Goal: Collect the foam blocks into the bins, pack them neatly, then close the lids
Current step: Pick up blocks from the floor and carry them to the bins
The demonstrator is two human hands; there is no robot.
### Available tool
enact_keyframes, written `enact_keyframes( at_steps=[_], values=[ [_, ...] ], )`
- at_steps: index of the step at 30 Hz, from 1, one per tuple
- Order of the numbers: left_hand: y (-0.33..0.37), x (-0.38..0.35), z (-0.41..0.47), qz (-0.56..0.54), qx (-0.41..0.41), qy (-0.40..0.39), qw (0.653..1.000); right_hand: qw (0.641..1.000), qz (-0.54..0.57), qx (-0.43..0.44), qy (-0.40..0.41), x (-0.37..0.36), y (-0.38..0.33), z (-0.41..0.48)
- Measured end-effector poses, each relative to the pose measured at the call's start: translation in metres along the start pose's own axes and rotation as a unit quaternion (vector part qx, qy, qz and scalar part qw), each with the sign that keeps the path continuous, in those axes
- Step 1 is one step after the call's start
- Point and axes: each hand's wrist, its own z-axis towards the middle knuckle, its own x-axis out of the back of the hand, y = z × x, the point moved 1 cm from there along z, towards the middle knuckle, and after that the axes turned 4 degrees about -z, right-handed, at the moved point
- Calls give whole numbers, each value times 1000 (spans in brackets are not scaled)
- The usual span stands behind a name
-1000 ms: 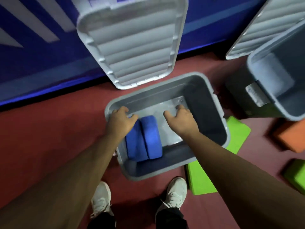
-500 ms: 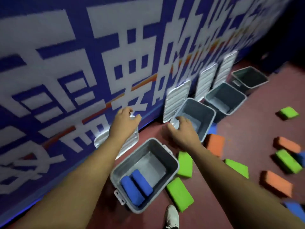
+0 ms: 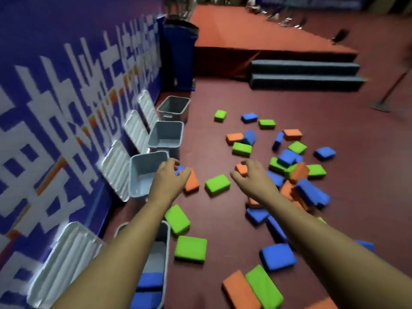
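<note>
Several green, orange and blue foam blocks lie scattered over the red floor, with a dense heap at the right. The nearest grey bin stands under my left forearm and holds two blue blocks. My left hand hovers empty, fingers apart, above an orange block. My right hand is also empty with fingers spread, to the right of a green block. Three more open grey bins line the wall, the closest just left of my left hand.
White lids lean against the blue banner wall behind each bin. A blue barrel stands at the wall's far end. A raised red platform with dark steps lies beyond the blocks. A stand base sits far right.
My view has swung up and right from the near bin to the whole floor. Both hands have come out of the bin and now reach forward, empty, over the scattered blocks.
</note>
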Motion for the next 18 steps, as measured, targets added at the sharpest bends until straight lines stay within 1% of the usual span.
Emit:
enact_keyframes(
  at_steps=[4,7,9,13,15,18],
  values=[
    [65,-111,-26,-22,-40,-106,993,993,1,-116,35,60,112,-41],
    [111,-207,-56,6,-76,-177,981,980,0,-189,55,94,207,-73],
    [130,-250,-75,9,-82,-212,974,973,0,-220,63,107,253,-90],
    [174,-382,-123,25,-110,-292,950,953,-2,-292,81,138,386,-123],
    [192,-446,-147,41,-119,-313,941,947,6,-313,79,146,454,-134],
    [209,-544,-185,52,-94,-341,934,937,22,-344,51,150,555,-147]
  ],
)
